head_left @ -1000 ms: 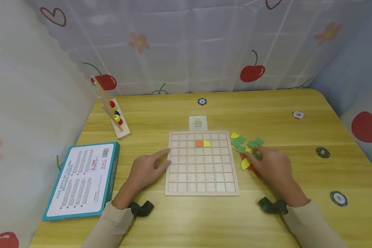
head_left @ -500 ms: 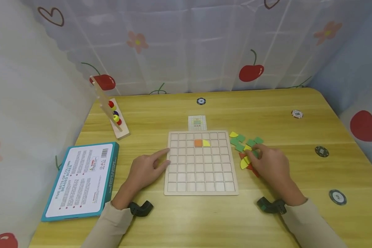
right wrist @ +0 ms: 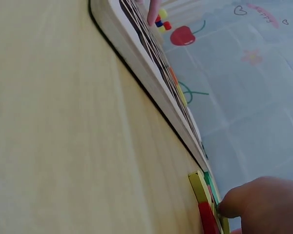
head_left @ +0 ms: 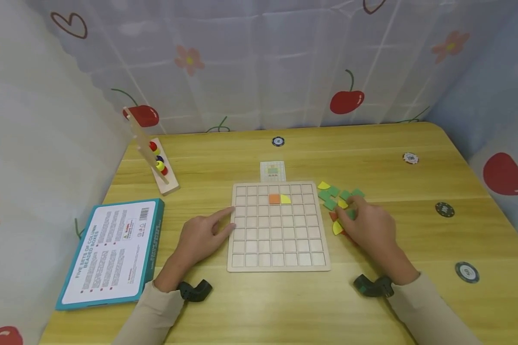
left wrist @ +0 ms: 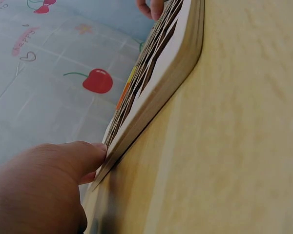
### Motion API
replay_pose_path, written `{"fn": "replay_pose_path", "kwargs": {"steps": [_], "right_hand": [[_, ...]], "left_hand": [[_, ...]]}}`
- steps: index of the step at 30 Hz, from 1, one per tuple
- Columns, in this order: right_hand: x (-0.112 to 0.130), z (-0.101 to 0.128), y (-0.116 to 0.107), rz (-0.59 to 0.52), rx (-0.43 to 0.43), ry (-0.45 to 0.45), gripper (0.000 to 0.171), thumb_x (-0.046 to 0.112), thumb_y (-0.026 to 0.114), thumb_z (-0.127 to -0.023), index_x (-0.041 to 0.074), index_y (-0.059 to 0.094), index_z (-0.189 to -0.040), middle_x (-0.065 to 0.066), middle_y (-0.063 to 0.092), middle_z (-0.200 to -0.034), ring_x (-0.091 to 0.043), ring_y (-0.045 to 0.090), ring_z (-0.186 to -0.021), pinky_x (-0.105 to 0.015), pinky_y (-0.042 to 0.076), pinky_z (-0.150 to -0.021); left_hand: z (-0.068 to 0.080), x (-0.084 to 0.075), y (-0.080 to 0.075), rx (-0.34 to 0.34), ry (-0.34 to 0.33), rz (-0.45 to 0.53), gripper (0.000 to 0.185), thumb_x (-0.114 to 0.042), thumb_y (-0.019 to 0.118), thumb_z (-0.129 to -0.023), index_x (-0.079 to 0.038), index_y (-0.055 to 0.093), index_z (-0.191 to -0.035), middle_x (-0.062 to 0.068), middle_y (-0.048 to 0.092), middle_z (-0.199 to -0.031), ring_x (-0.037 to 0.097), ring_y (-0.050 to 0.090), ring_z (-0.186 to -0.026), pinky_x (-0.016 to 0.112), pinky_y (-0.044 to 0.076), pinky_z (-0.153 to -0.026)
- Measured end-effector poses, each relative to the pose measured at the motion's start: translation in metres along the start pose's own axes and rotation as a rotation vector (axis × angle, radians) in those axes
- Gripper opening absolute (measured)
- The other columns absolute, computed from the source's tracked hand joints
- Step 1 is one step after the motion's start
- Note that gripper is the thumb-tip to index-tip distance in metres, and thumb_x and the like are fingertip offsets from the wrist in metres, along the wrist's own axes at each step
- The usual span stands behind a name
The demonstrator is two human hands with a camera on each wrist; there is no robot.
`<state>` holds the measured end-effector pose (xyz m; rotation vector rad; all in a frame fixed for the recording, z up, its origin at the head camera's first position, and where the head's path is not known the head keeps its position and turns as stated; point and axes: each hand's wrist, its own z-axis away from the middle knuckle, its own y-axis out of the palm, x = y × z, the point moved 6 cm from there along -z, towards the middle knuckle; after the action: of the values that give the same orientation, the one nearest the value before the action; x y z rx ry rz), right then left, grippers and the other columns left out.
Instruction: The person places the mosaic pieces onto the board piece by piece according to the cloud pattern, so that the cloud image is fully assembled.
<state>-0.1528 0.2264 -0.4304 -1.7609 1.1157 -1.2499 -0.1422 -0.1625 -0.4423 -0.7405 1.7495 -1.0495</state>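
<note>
A wooden grid board (head_left: 278,266) lies on the table, with an orange square tile (head_left: 274,199) and a yellow quarter-circle tile (head_left: 286,199) side by side in its second row. Along the board's left edge rests my left hand (head_left: 201,235), index finger and thumb spread apart; the left wrist view shows the thumb (left wrist: 90,153) at the rim. To the right, my right hand (head_left: 371,225) reaches over a loose pile of green (head_left: 330,204), yellow (head_left: 337,228) and red tiles (head_left: 333,216). Its thumb and index finger are apart among the tiles, and the palm covers part of the pile.
Behind the board lies a pattern card (head_left: 273,171). A blue-edged box (head_left: 112,254) and a wooden bead stand (head_left: 166,182) are at the left. Poker chips lie at the back (head_left: 278,141) and down the right side (head_left: 445,210).
My right thumb and index finger have moved slightly up and left through the pile, and a yellow tile seen beside the thumb is now hidden. My left hand stays at the board's edge.
</note>
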Motion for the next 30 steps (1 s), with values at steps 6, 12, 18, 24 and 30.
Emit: {"fn": "replay_pose_path", "kwargs": {"steps": [6,12,18,24,30], "right_hand": [[-0.0012,0.0041,-0.0008,-0.062,0.036,0.006,0.034,0.019,0.068,-0.087,0.002,0.069,-0.117,0.005,0.037,-0.049,-0.012,0.029,-0.043,-0.029,0.023,-0.039],[-0.0024,0.0044,-0.0017,-0.103,0.071,0.011,0.035,0.018,0.07,-0.09,0.002,0.069,-0.121,0.005,0.041,-0.052,-0.011,0.032,-0.043,-0.028,0.024,-0.04],[-0.0042,0.0014,0.0006,-0.103,0.092,0.033,0.035,0.024,0.073,-0.093,0.001,0.07,-0.12,0.004,0.043,-0.053,-0.012,0.034,-0.043,-0.028,0.025,-0.04],[-0.0023,-0.0025,0.0013,-0.098,0.064,0.004,0.031,0.023,0.073,-0.091,0.001,0.071,-0.112,0.005,0.043,-0.052,-0.012,0.033,-0.043,-0.028,0.023,-0.041],[-0.0015,-0.0031,0.0002,-0.103,0.01,-0.02,0.031,0.023,0.074,-0.088,0.0,0.071,-0.11,0.006,0.043,-0.053,-0.01,0.032,-0.043,-0.028,0.024,-0.041]], "left_hand": [[0.0004,-0.0007,0.0022,-0.003,0.005,0.001,0.044,-0.045,0.067,-0.098,-0.024,0.067,-0.138,-0.013,0.035,-0.051,0.004,0.027,-0.044,0.026,0.024,-0.047],[0.0005,-0.002,0.0023,0.0,0.006,0.001,0.043,-0.044,0.067,-0.098,-0.024,0.067,-0.137,-0.013,0.036,-0.051,0.003,0.027,-0.043,0.026,0.024,-0.047],[-0.0013,-0.0034,-0.001,-0.01,0.026,-0.003,0.043,-0.042,0.068,-0.098,-0.022,0.068,-0.136,-0.014,0.037,-0.051,0.003,0.028,-0.043,0.026,0.024,-0.046],[-0.0016,-0.002,-0.0025,-0.015,0.023,-0.007,0.042,-0.041,0.068,-0.098,-0.022,0.068,-0.136,-0.014,0.036,-0.051,0.003,0.028,-0.043,0.027,0.024,-0.047],[-0.0007,-0.0013,-0.0007,-0.011,0.021,-0.004,0.042,-0.042,0.068,-0.098,-0.022,0.069,-0.135,-0.014,0.036,-0.051,0.003,0.028,-0.044,0.027,0.024,-0.046]]}}
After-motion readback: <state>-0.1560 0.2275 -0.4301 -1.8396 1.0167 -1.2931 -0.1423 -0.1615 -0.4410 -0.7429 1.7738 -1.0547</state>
